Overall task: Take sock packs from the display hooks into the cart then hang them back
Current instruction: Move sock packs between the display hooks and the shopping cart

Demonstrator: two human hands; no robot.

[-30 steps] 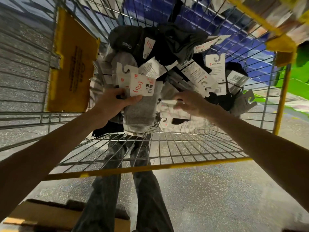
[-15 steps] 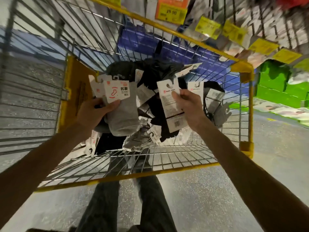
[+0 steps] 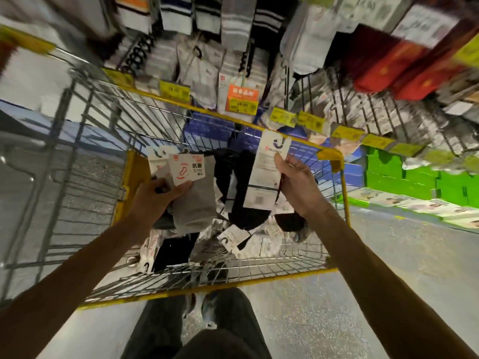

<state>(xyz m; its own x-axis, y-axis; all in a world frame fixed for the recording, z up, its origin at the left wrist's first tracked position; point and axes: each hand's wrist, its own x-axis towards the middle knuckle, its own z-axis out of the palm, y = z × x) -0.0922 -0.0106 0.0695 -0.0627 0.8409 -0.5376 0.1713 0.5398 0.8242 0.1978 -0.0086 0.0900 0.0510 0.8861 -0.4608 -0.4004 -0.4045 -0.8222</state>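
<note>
The left grip (image 3: 155,200) is clamped on a grey pack (image 3: 198,203): the thumb lies across the lower edge of its white card and the fingers curl behind it. A few more white cards (image 3: 158,161) are bunched in the same hold, just left of the grey pack's card. The right grip (image 3: 298,187) pinches a black pack (image 3: 246,211) by its long white card, with the thumb on the card's face. The hook cut-out at the top of that card stands free above the fingers.

Both packs hang over the inside of the cart (image 3: 207,286), side by side and close together; whether they touch I cannot tell. Under them a heap (image 3: 233,239) of black, white and grey packs lies loose on the wire floor. The cart is wire with a yellow rim, and a yellow panel (image 3: 129,182) sits on its left wall.

Past the far rim is the display (image 3: 233,22), blurred, with rows of hanging socks: striped and white ones in the middle, red ones at the right. Yellow price tags (image 3: 282,116) run along it, with one orange tag (image 3: 242,98) among them. Green boxes (image 3: 414,177) sit low at the right on a speckled grey floor (image 3: 363,281). The person's dark trouser legs (image 3: 207,332) show below the near rim
</note>
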